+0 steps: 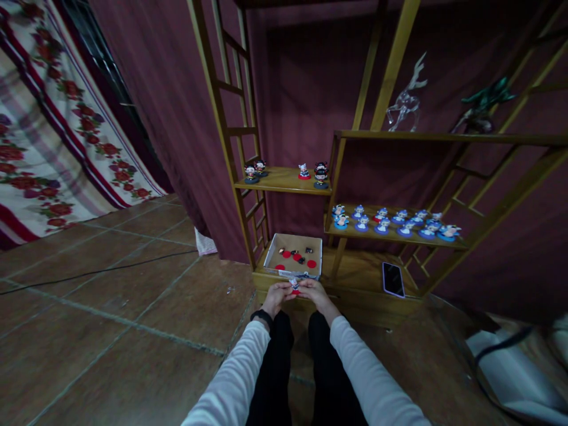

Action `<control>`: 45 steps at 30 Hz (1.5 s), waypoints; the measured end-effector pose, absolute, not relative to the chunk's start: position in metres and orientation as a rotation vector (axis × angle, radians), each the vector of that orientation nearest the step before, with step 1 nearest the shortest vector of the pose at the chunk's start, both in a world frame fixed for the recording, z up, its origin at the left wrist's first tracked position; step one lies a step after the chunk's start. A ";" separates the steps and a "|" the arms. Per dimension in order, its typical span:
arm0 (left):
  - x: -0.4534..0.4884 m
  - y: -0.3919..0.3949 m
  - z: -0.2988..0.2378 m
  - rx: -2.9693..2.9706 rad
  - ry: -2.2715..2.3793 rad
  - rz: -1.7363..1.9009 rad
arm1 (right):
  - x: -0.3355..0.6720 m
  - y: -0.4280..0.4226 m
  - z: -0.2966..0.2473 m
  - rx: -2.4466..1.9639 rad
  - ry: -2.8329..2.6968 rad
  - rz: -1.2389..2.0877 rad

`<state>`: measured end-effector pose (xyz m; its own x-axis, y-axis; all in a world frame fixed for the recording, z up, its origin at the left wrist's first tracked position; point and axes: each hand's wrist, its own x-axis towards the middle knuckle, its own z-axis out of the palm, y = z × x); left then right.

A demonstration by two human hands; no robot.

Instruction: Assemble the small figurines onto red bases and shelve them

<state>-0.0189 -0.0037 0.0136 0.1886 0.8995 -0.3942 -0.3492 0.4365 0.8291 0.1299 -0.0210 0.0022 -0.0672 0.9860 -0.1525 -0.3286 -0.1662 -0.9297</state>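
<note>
Between my two hands, just in front of the box, is a small white figurine point(294, 284) with a red base. The fingers of my left hand point(276, 294) close on its left side, and those of my right hand point(315, 291) close on its right side. Beyond my hands, an open cardboard box point(271, 255) with pale walls holds several red discs point(312, 264) and small dark figurine pieces point(302, 260). On the shelf above it, a similar white figurine on a red base point(304, 171) stands beside dark-haired figurines point(320, 177).
More dark-haired figurines point(251, 173) stand at the upper shelf's left end. Several blue and white figurines point(382, 225) line the right shelf point(399, 236). A phone point(393, 279) lies on the lowest board. A clear deer ornament point(406, 103) and a green ornament point(486, 106) stand higher up.
</note>
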 end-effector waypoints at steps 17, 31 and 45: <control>-0.022 -0.004 0.011 0.696 0.913 1.006 | 0.130 -0.027 0.011 -0.985 -0.817 1.519; -0.016 -0.009 0.019 0.740 0.941 0.997 | 0.130 -0.026 0.010 -1.020 -0.877 1.539; -0.013 -0.007 0.015 0.887 1.043 0.965 | 0.124 -0.017 -0.008 -1.156 -1.022 1.322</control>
